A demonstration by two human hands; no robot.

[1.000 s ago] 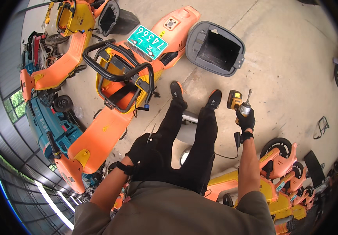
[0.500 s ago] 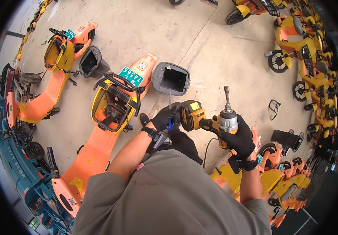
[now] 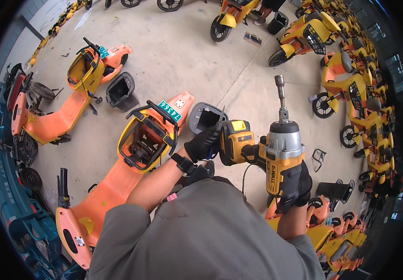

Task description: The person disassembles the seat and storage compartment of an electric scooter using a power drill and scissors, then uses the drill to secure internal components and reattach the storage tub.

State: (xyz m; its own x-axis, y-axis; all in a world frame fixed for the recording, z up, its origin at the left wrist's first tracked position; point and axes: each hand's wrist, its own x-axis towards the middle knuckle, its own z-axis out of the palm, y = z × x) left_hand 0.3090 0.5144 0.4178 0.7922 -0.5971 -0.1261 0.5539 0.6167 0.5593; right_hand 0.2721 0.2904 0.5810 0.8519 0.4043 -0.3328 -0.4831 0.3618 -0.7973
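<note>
My right hand (image 3: 298,182), in a black glove, grips a yellow-and-black cordless impact driver (image 3: 280,172) with a long socket bit (image 3: 281,95) pointing up. My left hand (image 3: 202,145), also gloved, is closed just beside the driver's battery (image 3: 233,142), on what looks like a blue-handled tool mostly hidden behind the battery. Below my hands, an orange-and-yellow scooter (image 3: 117,182) stands at the left with its open front-body compartment (image 3: 143,144) exposed. A grey open plastic bin (image 3: 199,109) sits beyond my left hand, partly hidden by it.
Another scooter (image 3: 59,123) and dark bin (image 3: 119,93) stand at upper left, beside teal vehicles (image 3: 5,196). Rows of yellow scooters (image 3: 332,88) line the right, with more (image 3: 327,233) below. A black frame (image 3: 318,158) lies on the floor. Another person's legs (image 3: 266,11) show at the top.
I have raised the impact driver toward my head and turned it, socket upward. My left hand has come up beside its battery. The view has shifted, showing more scooters on the right.
</note>
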